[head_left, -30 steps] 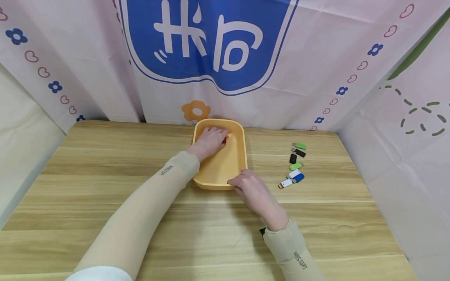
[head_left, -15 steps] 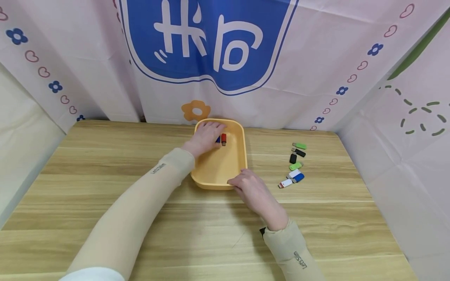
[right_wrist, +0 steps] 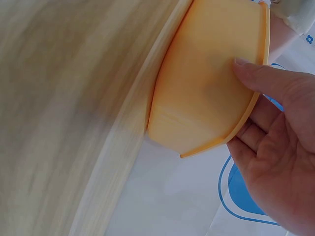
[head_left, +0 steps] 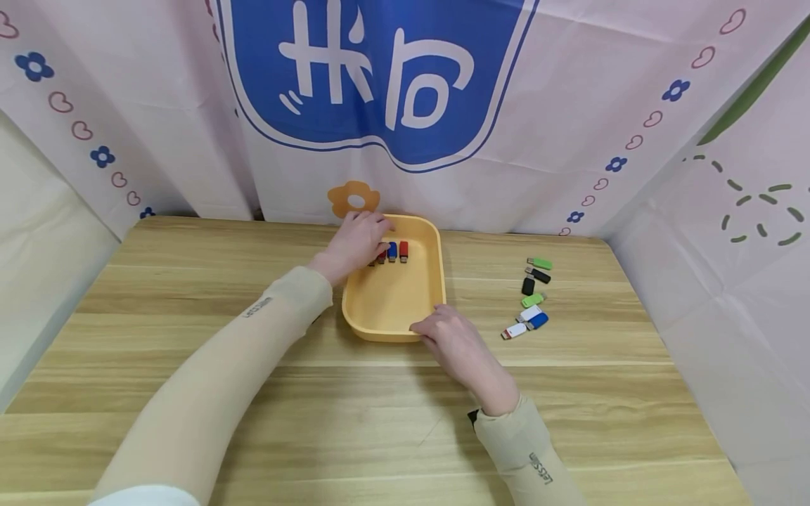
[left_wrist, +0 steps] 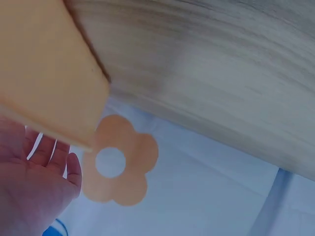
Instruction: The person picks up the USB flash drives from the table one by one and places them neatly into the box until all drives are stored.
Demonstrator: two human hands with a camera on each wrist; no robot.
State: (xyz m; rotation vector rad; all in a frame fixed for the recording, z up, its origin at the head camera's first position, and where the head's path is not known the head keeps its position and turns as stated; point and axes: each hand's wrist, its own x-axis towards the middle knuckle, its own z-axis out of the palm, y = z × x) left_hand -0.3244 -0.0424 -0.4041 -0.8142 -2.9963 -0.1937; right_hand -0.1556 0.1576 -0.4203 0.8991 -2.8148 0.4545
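- Thumb and fingers of your right hand (head_left: 457, 344) are pinching the near right corner of the yellow tray (head_left: 399, 299), the thumb lying on its outer wall and the fingers going behind the rim; that grip is probably there to steady it.
- Your left hand (head_left: 354, 242) is reaching over the far left part of the rim; in the left wrist view the fingers are showing gaps between them, but the rim is hiding most tips, so you cannot tell from here whether they are pinching anything.
- Beside your left fingers, a row of USB sticks is lying in the tray's far end: a red stick (head_left: 403, 251) on the right, then a blue stick (head_left: 392, 251), a second red stick (head_left: 382, 257) partly covered, and the metal end of a fourth (head_left: 371, 263) just showing.
- You are, it seems, setting or straightening the left end of this row; the next move probably calls for easing the fingers clear without nudging its neighbours, then turning to the loose sticks.
- Those are lying to the right of the tray, well apart from it, on the wooden table (head_left: 392, 422): two green sticks (head_left: 541, 264), two black sticks (head_left: 528, 285), two white sticks (head_left: 515, 331) and a loose blue stick (head_left: 538, 321).
- Behind the table, a printed cloth (head_left: 506, 197) is hanging.
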